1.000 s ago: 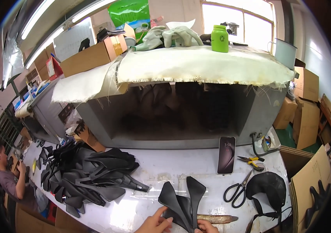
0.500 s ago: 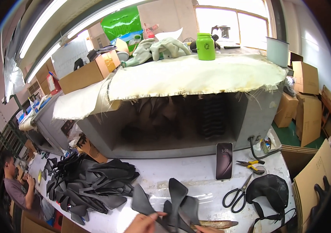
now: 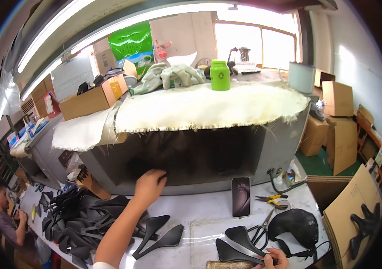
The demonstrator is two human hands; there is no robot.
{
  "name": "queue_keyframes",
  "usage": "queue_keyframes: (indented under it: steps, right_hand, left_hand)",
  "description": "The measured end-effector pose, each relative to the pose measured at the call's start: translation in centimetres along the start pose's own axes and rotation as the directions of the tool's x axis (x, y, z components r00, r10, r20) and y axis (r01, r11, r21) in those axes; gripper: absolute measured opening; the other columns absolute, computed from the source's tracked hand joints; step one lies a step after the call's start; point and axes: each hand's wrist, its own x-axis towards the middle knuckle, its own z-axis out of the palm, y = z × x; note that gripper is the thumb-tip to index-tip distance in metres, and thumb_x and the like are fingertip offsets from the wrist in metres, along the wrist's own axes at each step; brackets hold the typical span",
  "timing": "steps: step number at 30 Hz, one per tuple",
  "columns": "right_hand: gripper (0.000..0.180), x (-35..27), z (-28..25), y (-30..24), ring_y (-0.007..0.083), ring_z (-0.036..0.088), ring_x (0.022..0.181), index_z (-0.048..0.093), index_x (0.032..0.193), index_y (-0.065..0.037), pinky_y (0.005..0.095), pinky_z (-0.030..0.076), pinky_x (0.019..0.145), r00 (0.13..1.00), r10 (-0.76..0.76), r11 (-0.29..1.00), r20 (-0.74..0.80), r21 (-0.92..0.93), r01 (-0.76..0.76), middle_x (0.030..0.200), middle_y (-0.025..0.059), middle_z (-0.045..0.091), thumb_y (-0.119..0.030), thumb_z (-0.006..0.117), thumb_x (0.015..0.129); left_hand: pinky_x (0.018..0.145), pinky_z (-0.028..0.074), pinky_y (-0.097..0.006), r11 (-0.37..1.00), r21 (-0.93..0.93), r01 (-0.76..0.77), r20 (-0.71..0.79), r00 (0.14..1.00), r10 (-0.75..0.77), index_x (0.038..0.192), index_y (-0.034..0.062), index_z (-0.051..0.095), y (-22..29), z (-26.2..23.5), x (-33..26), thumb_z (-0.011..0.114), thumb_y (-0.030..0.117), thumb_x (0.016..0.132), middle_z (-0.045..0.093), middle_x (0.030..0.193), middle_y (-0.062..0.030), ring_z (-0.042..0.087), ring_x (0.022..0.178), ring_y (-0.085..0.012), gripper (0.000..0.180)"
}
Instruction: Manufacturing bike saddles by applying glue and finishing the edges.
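My left hand (image 3: 149, 187) reaches up to the lower lip of a grey metal box (image 3: 277, 148) with a dark open front. Its fingers are curled, with a bit of something dark at the tips that I cannot make out. Low on the right, my right hand (image 3: 277, 259) pinches the narrow end of a black forked piece (image 3: 240, 249) with two broad, paddle-like arms. A similar black forked piece (image 3: 166, 237) rests on the table just right of my left forearm. A heap of such black pieces (image 3: 72, 224) spreads to the left, partly behind that forearm.
A phone (image 3: 240, 197), yellow-handled pliers (image 3: 272, 201), black scissors (image 3: 259, 233) and a black cap-like item (image 3: 294, 228) lie on the right. A wooden-looking handle (image 3: 229, 265) lies near the front edge. Cream cloth (image 3: 200, 107) covers the box, bearing a green jar (image 3: 220, 75). Another person (image 3: 9, 219) sits far left.
My left hand has gone from the black pieces at the front up to the box opening. My right hand has moved right with a forked piece; another now lies mid-table. The view has shifted.
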Motion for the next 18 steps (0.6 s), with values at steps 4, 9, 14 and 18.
queue_keyframes:
  steps: [4, 9, 14, 18]
  right_hand:
    - [0.02, -0.1, 0.8, -0.6, 0.0114, 0.064, 0.074, 0.067, 0.116, 0.003, 0.0257, 0.051, 0.065, 0.999, -0.047, 0.998, 0.009, 0.048, 0.047, 0.093, 0.0043, 0.068, -0.011, 0.063, 0.102]
    - [0.024, -0.5, 3.8, -2.9, 0.0102, 0.062, 0.088, 0.066, 0.11, 0.005, 0.0246, 0.05, 0.071, 0.959, -0.194, 0.978, -0.209, 0.039, 0.206, 0.095, 0.0048, 0.067, -0.017, 0.059, 0.105]
    - [0.028, 4.8, 5.5, 0.5, 0.0231, 0.066, 0.096, 0.066, 0.113, 0.004, 0.0352, 0.054, 0.081, 0.979, -0.106, 0.903, -0.174, 0.395, 0.168, 0.109, 0.0157, 0.068, -0.021, 0.061, 0.104]
    - [0.034, 10.3, 14.6, -1.1, 0.0205, 0.062, 0.059, 0.058, 0.114, -0.003, 0.0352, 0.049, 0.051, 0.991, -0.039, 0.778, -0.127, 0.618, 0.11, 0.088, 0.0121, 0.068, -0.035, 0.056, 0.106]
  left_hand:
    - [0.098, 0.051, -0.047, 0.968, 0.213, -0.135, -0.013, 0.99, 0.141, 0.109, 0.0082, 0.073, -4.8, 8.6, 5.0, 0.065, 0.008, 0.086, 0.071, 0.116, -0.0131, 0.064, 0.117, -0.0306, 0.024]
    - [0.114, 0.037, -0.054, 0.935, 0.353, -0.035, 0.035, 0.999, 0.024, 0.118, 0.0096, 0.07, -7.0, 11.7, 7.0, 0.059, 0.004, 0.085, 0.069, 0.122, -0.0131, 0.057, 0.127, -0.0342, 0.035]
    - [0.112, 0.039, -0.051, 0.996, 0.037, -0.083, -0.519, 0.85, 0.09, 0.131, 0.0037, 0.059, -3.7, 6.7, 3.3, 0.056, 0.007, 0.097, 0.066, 0.12, -0.0151, 0.06, 0.119, -0.0338, 0.034]
    - [0.078, 0.051, -0.033, 0.343, -0.923, -0.176, -0.37, 0.651, -0.663, 0.131, -0.0012, 0.053, -0.5, 1.4, -4.5, 0.048, 0.023, 0.108, 0.059, 0.097, -0.0072, 0.06, 0.084, -0.0169, 0.034]
